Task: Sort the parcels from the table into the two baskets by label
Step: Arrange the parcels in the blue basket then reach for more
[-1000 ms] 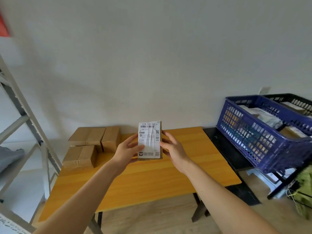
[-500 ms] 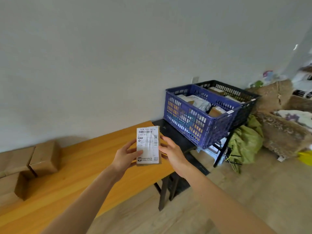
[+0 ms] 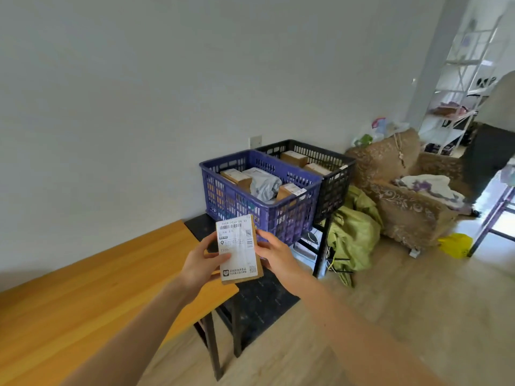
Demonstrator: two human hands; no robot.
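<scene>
A small brown cardboard parcel (image 3: 239, 252) with a white shipping label facing me is held upright in front of me. My left hand (image 3: 203, 262) grips its left edge, thumb across the label. My right hand (image 3: 274, 254) holds its right edge. The parcel hangs over the right end of the wooden table (image 3: 92, 296). Just beyond it stands the blue basket (image 3: 278, 215), holding several boxes and a grey bag. Behind and to the right of it is the black basket (image 3: 333, 188) with brown boxes inside.
Both baskets rest on a low black stand (image 3: 259, 299) beside the table. Green bags (image 3: 354, 232) lie on the floor to its right, then a brown patterned armchair (image 3: 404, 196) and a yellow bag (image 3: 455, 245). White shelving (image 3: 462, 87) stands far right.
My view has swung right from the table toward the baskets. The parcels lying on the table have left the view. Both hands keep the same hold on the labelled parcel, now closer to the blue basket.
</scene>
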